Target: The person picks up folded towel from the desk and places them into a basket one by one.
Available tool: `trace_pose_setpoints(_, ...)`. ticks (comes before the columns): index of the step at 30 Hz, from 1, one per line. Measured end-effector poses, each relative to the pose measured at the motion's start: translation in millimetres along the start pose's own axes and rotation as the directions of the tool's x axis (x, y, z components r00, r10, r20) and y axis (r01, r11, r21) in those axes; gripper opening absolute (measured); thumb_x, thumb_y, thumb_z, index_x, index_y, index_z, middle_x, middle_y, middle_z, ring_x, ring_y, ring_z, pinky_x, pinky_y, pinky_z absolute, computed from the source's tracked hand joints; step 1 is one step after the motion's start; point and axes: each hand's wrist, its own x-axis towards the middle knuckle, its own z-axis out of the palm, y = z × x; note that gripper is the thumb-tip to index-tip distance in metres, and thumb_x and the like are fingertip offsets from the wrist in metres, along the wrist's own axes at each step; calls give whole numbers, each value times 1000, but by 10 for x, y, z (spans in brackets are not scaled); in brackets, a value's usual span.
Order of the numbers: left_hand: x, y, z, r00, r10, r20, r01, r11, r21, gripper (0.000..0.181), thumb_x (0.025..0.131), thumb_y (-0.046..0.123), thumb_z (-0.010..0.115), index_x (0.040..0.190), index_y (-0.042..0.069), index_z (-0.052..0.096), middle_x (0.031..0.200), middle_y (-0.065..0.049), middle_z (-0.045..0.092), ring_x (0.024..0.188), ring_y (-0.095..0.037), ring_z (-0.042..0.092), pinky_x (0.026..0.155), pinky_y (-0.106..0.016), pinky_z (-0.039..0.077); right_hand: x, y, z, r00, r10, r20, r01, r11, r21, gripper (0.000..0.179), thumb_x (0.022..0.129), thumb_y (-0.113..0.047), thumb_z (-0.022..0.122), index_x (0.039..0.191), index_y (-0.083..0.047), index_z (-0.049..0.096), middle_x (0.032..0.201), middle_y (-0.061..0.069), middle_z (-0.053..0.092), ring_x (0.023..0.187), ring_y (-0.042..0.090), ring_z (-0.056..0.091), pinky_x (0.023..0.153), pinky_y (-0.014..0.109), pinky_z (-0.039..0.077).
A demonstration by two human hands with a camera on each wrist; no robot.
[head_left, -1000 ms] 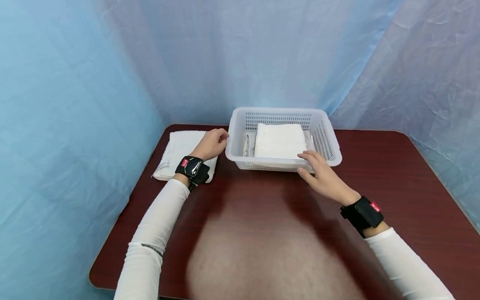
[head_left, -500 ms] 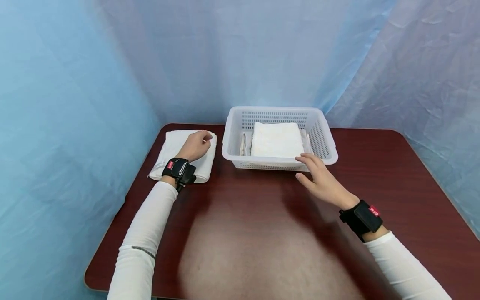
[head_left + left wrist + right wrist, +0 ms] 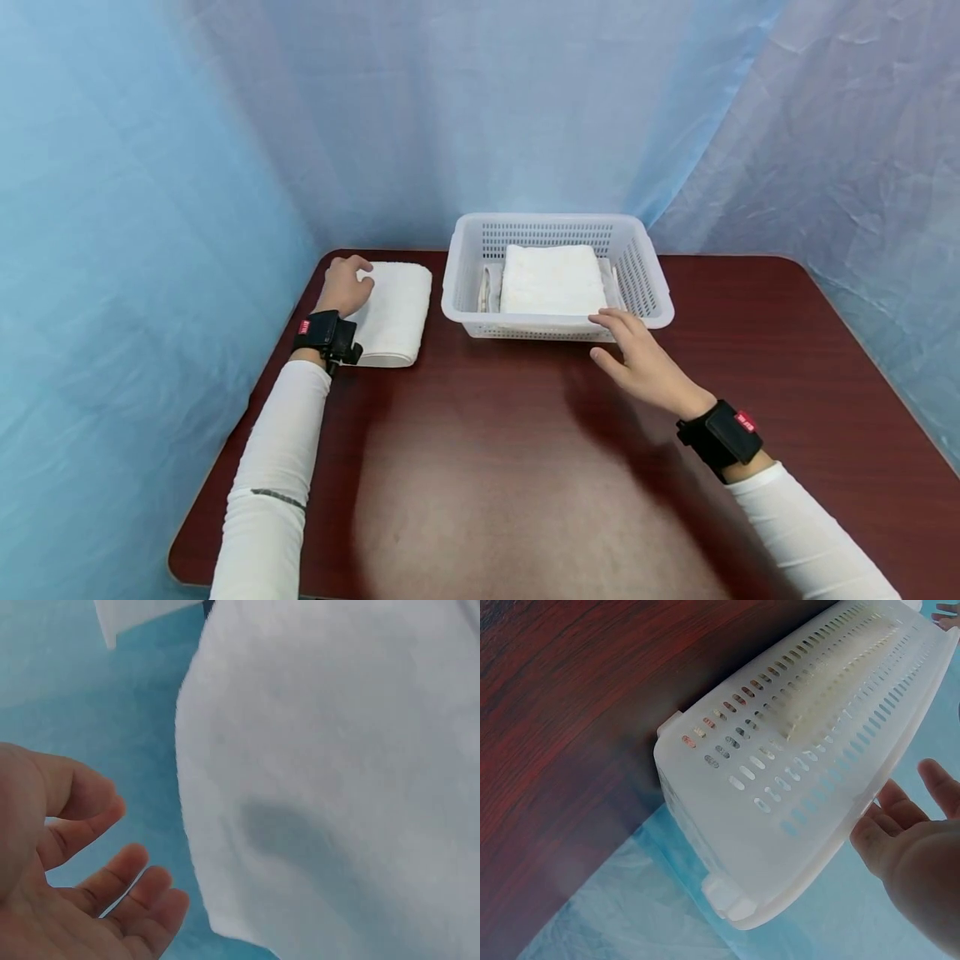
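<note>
A folded white towel (image 3: 393, 312) lies at the table's far left. Over its left part hovers my left hand (image 3: 345, 286), fingers loosely bent and holding nothing; in the left wrist view a gap shows between the fingertips and the towel (image 3: 322, 750). A white plastic basket (image 3: 558, 320) stands at the back of the table. Inside it a folded white towel (image 3: 553, 279) lies on top, with other pale cloth at its sides. My right hand (image 3: 637, 364) is at the basket's front right rim, fingers extended; in the right wrist view its fingertips (image 3: 874, 829) are at the rim.
The dark red table (image 3: 487, 450) has rounded corners and reaches the blue cloth curtains (image 3: 525, 108) at the back and left. A strip of table lies between the left towel and the basket.
My left hand has moved left, from beside the basket's left rim across the folded towel to its left side. My right hand stays by the basket's front rim.
</note>
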Motion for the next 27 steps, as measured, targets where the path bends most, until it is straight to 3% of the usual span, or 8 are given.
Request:
trace_pose_setpoints(17,-41,-247,-82,990,-141,-28,141,990,-3,42,99,9,43,136,-9,48,143,-37,32,129,-50,32,104,-59,33,-11,8,17,1000,-5,-6,5,1000,-3,49,100,-11,59,144,2,42,148,26,35,138,43,32,108,57,30)
trace_pose_setpoints(21,-54,-255,-79,978,-209,21,209,978,21,53,99,13,43,147,-8,35,146,-40,24,133,-53,26,106,-64,29,-9,5,19,1000,-7,-10,7,1000,-5,50,100,-11,59,144,2,42,148,26,35,138,42,32,108,57,30)
trace_pose_setpoints(27,-51,-288,-2,945,-298,137,286,953,98,68,99,20,40,155,-5,12,149,-41,20,135,-56,24,107,-67,27,-11,7,23,1000,-17,-16,17,1000,-6,50,99,-12,60,144,3,43,148,25,36,137,41,33,108,56,31)
